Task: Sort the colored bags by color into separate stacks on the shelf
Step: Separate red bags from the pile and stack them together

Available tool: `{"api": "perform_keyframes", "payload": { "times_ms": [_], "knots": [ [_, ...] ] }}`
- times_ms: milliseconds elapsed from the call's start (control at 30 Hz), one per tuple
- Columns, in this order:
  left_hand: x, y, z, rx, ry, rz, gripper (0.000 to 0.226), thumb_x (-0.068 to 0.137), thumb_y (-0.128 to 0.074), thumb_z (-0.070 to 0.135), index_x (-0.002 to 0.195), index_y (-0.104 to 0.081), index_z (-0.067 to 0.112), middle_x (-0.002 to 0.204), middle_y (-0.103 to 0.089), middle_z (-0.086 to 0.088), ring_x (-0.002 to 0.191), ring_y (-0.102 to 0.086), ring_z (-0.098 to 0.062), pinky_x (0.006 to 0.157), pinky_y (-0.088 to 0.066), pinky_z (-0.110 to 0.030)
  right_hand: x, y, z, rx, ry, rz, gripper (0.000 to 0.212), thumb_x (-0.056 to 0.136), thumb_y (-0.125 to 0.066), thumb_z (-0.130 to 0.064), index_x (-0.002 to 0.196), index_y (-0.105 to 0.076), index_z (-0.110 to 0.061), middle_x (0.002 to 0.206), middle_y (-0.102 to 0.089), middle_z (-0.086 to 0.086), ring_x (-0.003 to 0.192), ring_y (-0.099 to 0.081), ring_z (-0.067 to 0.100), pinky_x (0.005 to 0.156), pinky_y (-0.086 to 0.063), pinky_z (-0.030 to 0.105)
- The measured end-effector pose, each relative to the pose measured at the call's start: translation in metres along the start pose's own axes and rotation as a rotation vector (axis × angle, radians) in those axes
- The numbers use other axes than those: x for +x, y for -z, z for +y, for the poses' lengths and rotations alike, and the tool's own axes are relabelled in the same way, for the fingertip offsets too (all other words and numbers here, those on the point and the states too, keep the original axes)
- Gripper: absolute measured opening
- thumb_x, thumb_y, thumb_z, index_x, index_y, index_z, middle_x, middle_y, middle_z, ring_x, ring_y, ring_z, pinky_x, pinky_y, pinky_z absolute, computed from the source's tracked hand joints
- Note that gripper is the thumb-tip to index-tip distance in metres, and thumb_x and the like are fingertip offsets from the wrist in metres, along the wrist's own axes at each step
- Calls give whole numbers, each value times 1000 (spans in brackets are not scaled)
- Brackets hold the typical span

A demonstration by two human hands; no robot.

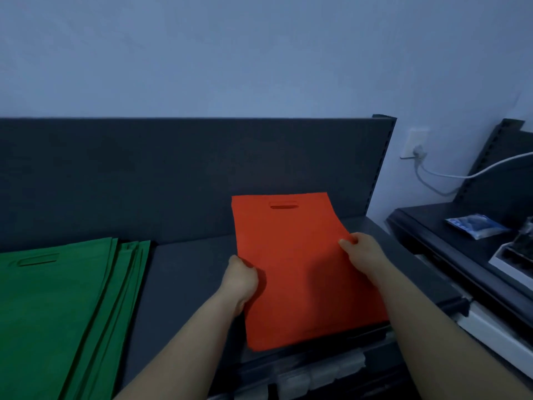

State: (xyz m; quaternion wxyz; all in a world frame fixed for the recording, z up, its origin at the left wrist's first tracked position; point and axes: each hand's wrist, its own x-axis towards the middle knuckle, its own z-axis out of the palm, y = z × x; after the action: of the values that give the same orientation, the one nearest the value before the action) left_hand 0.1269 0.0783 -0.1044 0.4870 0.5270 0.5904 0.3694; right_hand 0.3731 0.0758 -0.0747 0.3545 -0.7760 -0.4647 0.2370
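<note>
red bag (291, 255): held flat in both hands over the right part of the shelf (184, 269), handle slot away from the person, far edge showing against the back panel (173, 168). the near edge hangs past the shelf's front lip. whether any of it rests on the shelf yet, i cannot tell.
left hand (240, 277): fingers clenched on the bag's left edge, thumb on top.
right hand (360, 252): thumb pressed on top of the right edge, the other fingers hidden beneath; it is grasping the bag too.
green stack (57, 298): lies at the left end of the shelf, fanned a little, well apart from the red bag.
step in hand: no red pile shows under the bag, so this looks like the start of one.
doing it well: lower both sides evenly so the cloth does not fold, then square the far edge to the back panel. let go only once it lies flat.
edges: the front lip is the risk — a bag left overhanging may slide off. the slotted post (380, 168) bounds the shelf on the right.
open room: a bare strip of shelf lies between the two colours, enough to keep them separate.
right side: a neighbouring shelf (432, 226) carries a blue packet (476, 226), with a white cable (450, 176) above it — best kept clear of the right elbow.
</note>
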Motion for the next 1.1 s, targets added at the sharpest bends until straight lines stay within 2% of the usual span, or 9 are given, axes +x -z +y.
{"api": "perform_keyframes", "payload": {
  "times_ms": [67, 167, 267, 333, 467, 600, 733, 900, 1100],
  "knots": [
    [0, -11, -4, 20, -14, 29, 14, 96, -36, 11, 100, -49, 8, 97, -59, -7, 82, -54, -16, 75, -49, -29, 2, 0, 11, -62, -11, -32, 49, 95, -55, -25, 136, -47, 0, 136, -52, 16, 122, -51, 31, 102, -39, 36],
    [-9, -24, -8, 39, -68, 68, 13, 97, -35, 7, 96, -40, 19, 97, -55, -3, 83, -54, -14, 74, -46, -27, 0, 4, 25, -110, -4, -59, 56, 96, -54, -26, 144, -37, -2, 147, -41, 15, 133, -42, 28, 108, -33, 34],
    [-18, -35, -13, 69, -164, 118, 20, 93, -34, 1, 103, -40, 18, 111, -49, -7, 99, -51, -19, 90, -44, -32, -4, 11, 32, -120, 12, -67, 59, 97, -53, -27, 147, -32, -4, 150, -37, 12, 135, -39, 27, 108, -31, 33],
    [-26, -41, -14, 69, -219, 130, 28, 93, -35, -3, 110, -40, 20, 116, -42, -2, 105, -43, -14, 102, -36, -28, -8, 19, 37, -115, -6, -52, 61, 96, -54, -30, 147, -31, -4, 150, -38, 12, 135, -39, 27, 107, -32, 33],
    [-36, -42, -17, 71, -266, 162, 44, 94, -37, -1, 136, -38, 13, 127, -40, 1, 109, -39, -7, 99, -26, -17, -14, 34, 49, -157, -27, -24, 59, 95, -54, -34, 143, -40, -4, 145, -45, 12, 131, -44, 28, 105, -36, 35],
    [-32, -46, -19, 57, -265, 192, 43, 91, -38, -2, 132, -45, 11, 127, -50, -5, 109, -49, -15, 94, -35, -21, -19, 40, 56, -71, -31, -31, 51, 95, -55, -25, 141, -44, -6, 145, -45, 9, 132, -43, 25, 107, -34, 36],
    [-29, -56, -14, 32, -244, 221, 44, 92, -40, -2, 135, -42, 9, 131, -49, -8, 112, -46, -13, 91, -28, -13, -16, 42, 57, -81, -13, -63, 52, 95, -52, -15, 144, -40, -7, 147, -42, 9, 134, -42, 24, 108, -32, 33],
    [-27, -67, -10, 43, -241, 227, 47, 94, -40, -1, 140, -36, 6, 138, -44, -9, 119, -43, -14, 91, -22, -8, -7, 43, 61, -214, -13, -83, 51, 97, -44, -21, 147, -35, -12, 150, -39, 7, 135, -39, 26, 109, -33, 39],
    [-23, -69, -14, 2, -214, 200, 44, 93, -41, 3, 135, -42, 13, 129, -53, -4, 114, -52, -16, 100, -38, -26, -8, 41, 62, -307, -23, -63, 53, 97, -40, -26, 148, -31, -16, 149, -40, 5, 132, -42, 26, 105, -38, 40]
  ]
}}
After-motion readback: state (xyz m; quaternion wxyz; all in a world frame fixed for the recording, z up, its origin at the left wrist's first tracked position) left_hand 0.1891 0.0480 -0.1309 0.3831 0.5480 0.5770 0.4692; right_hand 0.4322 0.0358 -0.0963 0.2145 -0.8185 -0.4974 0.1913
